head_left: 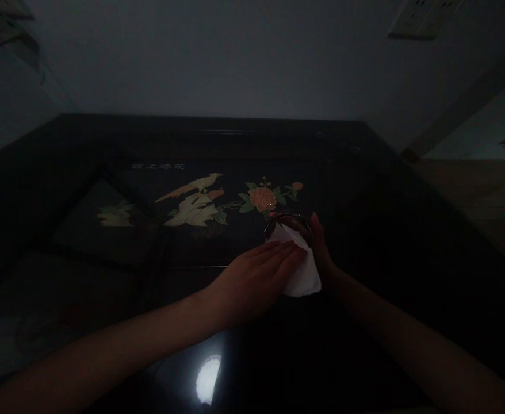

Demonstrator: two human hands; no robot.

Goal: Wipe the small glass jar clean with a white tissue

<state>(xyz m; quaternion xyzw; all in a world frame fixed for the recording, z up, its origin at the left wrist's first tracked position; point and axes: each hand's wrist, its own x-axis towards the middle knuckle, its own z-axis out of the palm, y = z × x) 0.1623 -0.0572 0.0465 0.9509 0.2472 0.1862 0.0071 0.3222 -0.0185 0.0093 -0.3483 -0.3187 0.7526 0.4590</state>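
In dim light, my left hand (261, 276) presses a white tissue (306, 279) into the near side of a round, shiny vessel (293, 220) that looks like a glass bowl. Its fingers lie together over the tissue, which hangs down past the bowl's near side. My right hand (322, 250) grips the bowl from the right, thumb or fingertip showing at the rim and the other fingers hidden. Most of the bowl's body is covered by the tissue and my left hand.
The glossy black table (244, 129) carries an inlaid bird (198, 183) and a pink flower (263, 198) with leaves. A bright lamp reflection (208, 379) shines near its front. Behind stands a pale wall (218, 63) with a socket panel (425, 20) at upper right.
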